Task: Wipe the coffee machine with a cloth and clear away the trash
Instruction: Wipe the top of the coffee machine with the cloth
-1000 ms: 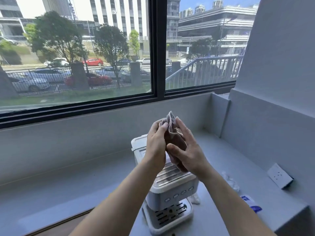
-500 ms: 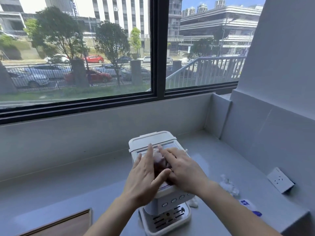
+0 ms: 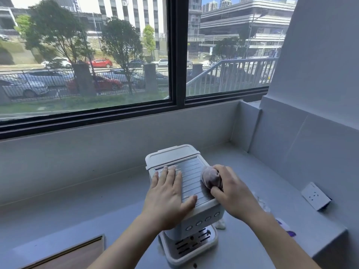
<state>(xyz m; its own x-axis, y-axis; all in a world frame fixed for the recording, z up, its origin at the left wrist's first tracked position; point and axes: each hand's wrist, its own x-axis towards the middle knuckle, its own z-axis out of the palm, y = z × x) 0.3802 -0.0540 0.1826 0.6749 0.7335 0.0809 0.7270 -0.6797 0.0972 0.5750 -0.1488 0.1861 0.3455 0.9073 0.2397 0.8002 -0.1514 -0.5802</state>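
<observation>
left hand [image 3: 168, 193] lies flat, fingers straight, on the ribbed top of the white coffee machine [image 3: 191, 218], which stands on the grey counter [image 3: 77, 214]; right hand [image 3: 232, 193] grips a bunched cloth [image 3: 210, 178] against the top's right edge

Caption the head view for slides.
Left hand flat on white plastic coffee machine; right hand grips bunched mauve cloth on its top.

The white coffee machine [image 3: 202, 213] stands upright on the grey tabletop [image 3: 97, 210]. It has a ribbed metal plate [image 3: 191, 172] on top, four round buttons [image 3: 207, 218] in front and a slotted drip tray [image 3: 192, 247] below. The mauve cloth [image 3: 210, 177], bunched into a ball, lies on the plate's right edge, gripped by the right hand [image 3: 233, 193]. Crumpled white trash [image 3: 220, 225] lies just right of the machine.
</observation>
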